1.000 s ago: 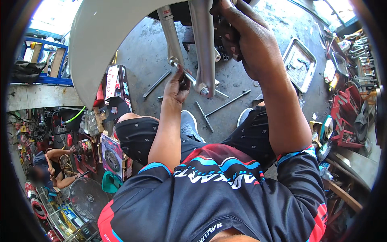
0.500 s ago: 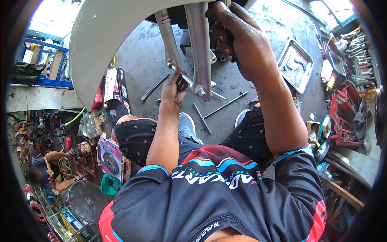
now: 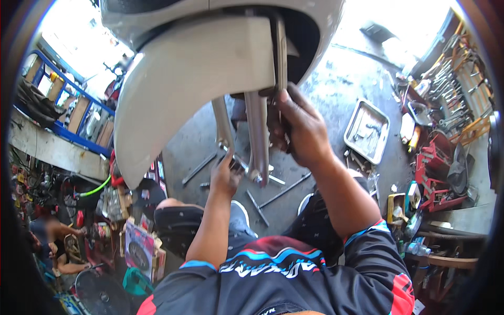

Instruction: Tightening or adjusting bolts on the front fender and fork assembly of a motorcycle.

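A white front fender (image 3: pixel 199 63) arches over a two-legged motorcycle fork. The right fork leg (image 3: pixel 257 136) and the thinner left fork leg (image 3: pixel 221 123) hang below it. Between their lower ends runs a thin axle rod (image 3: pixel 240 162), with a nut-like end at the right leg. My left hand (image 3: pixel 227 176) pinches the rod near the left leg. Higher up, my right hand (image 3: pixel 307 128) is closed, its thumb against a long silver metal bar (image 3: pixel 282 52) beside the fender's right edge. Its curled fingers sit close to the right fork leg, partly hidden.
On the floor lie a T-shaped bar tool (image 3: pixel 283 190) and another metal bar (image 3: pixel 199 168). A metal tray (image 3: pixel 367 131) with small parts stands to the right, near a red toolbox (image 3: pixel 436 168) and hanging wrenches (image 3: pixel 446 79). Another person (image 3: pixel 58 241) sits at far left.
The fender, fork and both hands appear lower in the picture, and more of the white bodywork shows above. Both hands keep their holds.
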The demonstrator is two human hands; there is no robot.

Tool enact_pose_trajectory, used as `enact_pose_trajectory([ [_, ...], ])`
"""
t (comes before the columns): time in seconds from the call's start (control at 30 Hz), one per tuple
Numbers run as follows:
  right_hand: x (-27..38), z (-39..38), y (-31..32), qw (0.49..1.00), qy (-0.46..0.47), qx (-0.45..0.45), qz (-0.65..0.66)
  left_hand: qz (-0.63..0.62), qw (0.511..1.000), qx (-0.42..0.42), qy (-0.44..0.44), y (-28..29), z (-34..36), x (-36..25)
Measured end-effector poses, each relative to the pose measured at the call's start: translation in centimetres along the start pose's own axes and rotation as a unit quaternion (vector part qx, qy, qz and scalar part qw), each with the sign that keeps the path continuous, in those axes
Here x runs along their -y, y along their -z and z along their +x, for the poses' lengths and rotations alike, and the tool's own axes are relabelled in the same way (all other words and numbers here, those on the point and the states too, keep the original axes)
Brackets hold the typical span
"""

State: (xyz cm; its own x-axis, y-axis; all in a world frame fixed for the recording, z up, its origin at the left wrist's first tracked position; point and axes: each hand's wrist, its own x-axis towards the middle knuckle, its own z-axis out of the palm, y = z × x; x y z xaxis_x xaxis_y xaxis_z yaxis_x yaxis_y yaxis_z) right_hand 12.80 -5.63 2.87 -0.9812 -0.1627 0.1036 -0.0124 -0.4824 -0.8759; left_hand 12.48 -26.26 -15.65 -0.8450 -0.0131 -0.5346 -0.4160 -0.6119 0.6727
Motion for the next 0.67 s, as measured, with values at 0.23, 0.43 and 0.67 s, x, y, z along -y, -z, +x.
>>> enact_pose_trajectory([
  [0.23, -0.7, 0.7, -0.6, 0.974, 0.082, -0.141, -0.159, 0.120, 0.980, -0.043, -0.152, 0.0, -3.7, -6.1],
  [0.43, -1.3, -0.8, -1.9, 0.978, 0.107, -0.136, -0.114, 0.302, 0.900, 0.123, -0.291, -4.3, -3.2, -11.8],
  [0.67, -1.6, 0.7, 2.0, 0.958, 0.096, -0.189, -0.196, 0.391, 0.711, 0.020, -0.584, -1.7, 6.2, -11.2],
])
